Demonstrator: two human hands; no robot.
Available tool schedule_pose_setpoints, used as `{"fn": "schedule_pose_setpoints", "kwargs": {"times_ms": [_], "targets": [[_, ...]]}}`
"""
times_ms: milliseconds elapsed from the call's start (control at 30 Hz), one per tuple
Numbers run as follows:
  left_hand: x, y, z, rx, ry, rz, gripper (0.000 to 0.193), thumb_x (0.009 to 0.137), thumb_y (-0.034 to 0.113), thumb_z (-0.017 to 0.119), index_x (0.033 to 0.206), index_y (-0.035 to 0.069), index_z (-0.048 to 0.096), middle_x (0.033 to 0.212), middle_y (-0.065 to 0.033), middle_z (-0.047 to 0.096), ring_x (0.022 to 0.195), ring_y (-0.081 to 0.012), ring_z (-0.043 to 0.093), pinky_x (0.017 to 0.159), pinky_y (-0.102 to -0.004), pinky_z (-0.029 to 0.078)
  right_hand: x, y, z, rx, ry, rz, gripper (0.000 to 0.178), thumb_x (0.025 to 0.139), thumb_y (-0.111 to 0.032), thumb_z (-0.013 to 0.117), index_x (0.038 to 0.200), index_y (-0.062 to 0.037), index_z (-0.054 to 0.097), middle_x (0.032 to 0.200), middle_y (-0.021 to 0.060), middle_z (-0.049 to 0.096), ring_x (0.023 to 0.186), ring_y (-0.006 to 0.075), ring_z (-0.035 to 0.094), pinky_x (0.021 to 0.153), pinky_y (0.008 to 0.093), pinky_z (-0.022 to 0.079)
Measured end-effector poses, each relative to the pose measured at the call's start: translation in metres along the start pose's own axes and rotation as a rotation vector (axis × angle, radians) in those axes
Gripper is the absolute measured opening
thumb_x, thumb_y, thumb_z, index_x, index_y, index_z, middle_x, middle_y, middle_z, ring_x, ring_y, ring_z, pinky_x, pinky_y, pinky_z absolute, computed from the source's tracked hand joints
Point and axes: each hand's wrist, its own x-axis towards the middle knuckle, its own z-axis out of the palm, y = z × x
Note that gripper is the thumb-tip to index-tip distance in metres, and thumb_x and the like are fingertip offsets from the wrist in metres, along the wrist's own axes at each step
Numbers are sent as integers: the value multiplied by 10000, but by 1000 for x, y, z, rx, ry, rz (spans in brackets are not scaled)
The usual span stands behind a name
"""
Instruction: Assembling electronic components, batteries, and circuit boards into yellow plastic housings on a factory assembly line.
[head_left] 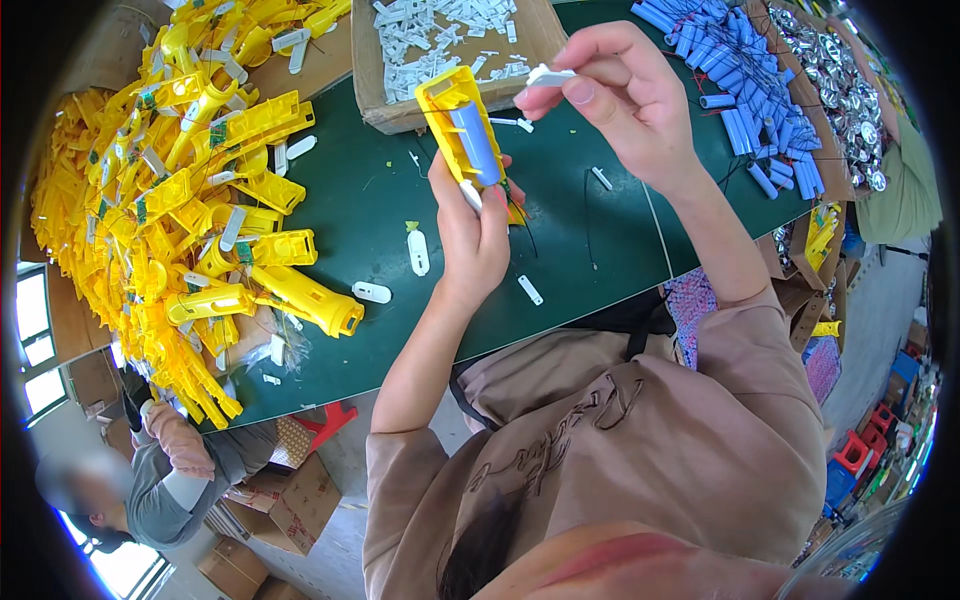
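Note:
My left hand is closed round a yellow plastic housing, held tilted above the green table. A blue cylindrical battery lies inside that housing, and thin dark wires hang below it. Close to the housing's right side, my right hand pinches a small white plastic part between thumb and fingers. The two hands are apart. Behind them stands a cardboard box of small white plastic pieces.
Yellow housings are heaped at the left. Blue batteries with wires and a box of shiny metal parts lie at the right. Loose white pieces dot the green table. Another person is at the lower left.

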Motion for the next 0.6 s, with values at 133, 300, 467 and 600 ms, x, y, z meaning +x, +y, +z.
{"fn": "schedule_pose_setpoints", "kwargs": {"times_ms": [133, 300, 467, 600], "targets": [[-5, 3, 0, 187, -5, 102, 487, 890, -9, 365, 1341, 13, 182, 1100, -168, 491, 788, -170, 564, 657, -296, 499, -3, 10, 1, -68, 24, -42, 134, 926, -85, 532, 1022, 7, 537, 891, 116, 649, 816, 143, 634, 751, 249, 510], [-3, 4, 3, 244, -50, 62, 470, 891, -17, 344, 1334, 15, 194, 1100, -168, 494, 790, -170, 562, 680, -305, 495, 3, 22, -2, -357, 4, 83, 160, 887, -79, 581, 1033, -18, 555, 804, 48, 645, 758, 108, 618, 721, 229, 492], [0, 1, 0, 149, -105, -109, 470, 900, 11, 348, 1345, 19, 195, 1087, -163, 499, 774, -154, 563, 648, -296, 505, 13, 24, -3, -407, -29, 305, 132, 890, -53, 553, 1014, -18, 527, 750, 14, 572, 724, 69, 540, 656, 208, 439], [0, 3, 0, 72, -128, -174, 452, 923, 76, 361, 1346, 28, 208, 1086, -156, 500, 764, -159, 567, 649, -295, 510, 17, 31, -15, -412, -180, 366, 129, 894, -76, 548, 1011, -26, 523, 730, 7, 565, 701, 66, 526, 637, 208, 417]]}}
